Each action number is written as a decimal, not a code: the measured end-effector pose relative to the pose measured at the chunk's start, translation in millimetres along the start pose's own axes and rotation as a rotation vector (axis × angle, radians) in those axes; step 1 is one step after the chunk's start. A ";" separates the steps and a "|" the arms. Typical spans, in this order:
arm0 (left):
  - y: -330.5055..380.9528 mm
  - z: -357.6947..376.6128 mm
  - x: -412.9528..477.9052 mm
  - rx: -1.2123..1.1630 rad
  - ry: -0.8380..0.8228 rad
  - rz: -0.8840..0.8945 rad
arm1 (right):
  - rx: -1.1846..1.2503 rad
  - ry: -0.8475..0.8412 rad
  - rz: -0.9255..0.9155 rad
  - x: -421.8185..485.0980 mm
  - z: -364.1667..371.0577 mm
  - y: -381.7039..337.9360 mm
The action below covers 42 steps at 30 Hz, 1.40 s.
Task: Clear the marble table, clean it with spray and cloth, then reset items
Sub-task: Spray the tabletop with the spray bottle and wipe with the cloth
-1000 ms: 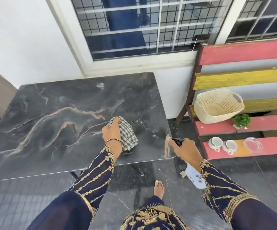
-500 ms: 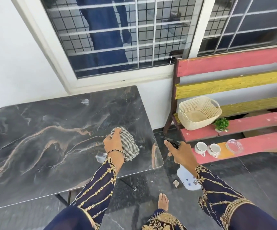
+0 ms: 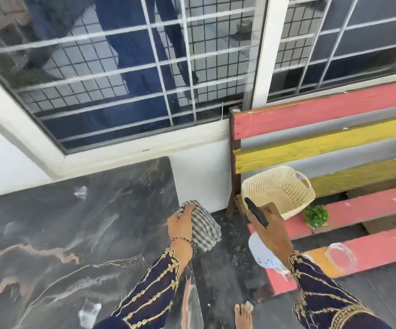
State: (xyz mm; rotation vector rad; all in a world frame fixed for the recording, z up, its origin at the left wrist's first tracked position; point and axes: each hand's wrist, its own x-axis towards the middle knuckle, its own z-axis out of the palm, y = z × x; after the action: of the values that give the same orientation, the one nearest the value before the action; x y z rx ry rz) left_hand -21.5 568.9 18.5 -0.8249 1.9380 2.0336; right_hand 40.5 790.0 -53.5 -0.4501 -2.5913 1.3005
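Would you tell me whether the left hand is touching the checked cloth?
Touching. The head view shows the left hand lying on the checked cloth with fingers curled over its top, at the marble table's right edge.

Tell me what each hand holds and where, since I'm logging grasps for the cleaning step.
The left hand presses on top of the bunched checked cloth at the table's right edge. The right hand holds the white spray bottle by its black trigger head.
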 end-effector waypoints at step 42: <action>-17.4 123.3 90.6 0.027 0.008 -0.239 | -0.428 -0.291 -0.104 169.9 9.4 35.9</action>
State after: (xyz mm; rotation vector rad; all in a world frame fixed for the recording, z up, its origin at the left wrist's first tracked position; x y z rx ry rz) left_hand -117.3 670.2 -46.9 -1.0058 1.7703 1.8645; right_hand -114.5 864.3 -79.9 -0.1947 -3.0996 0.8240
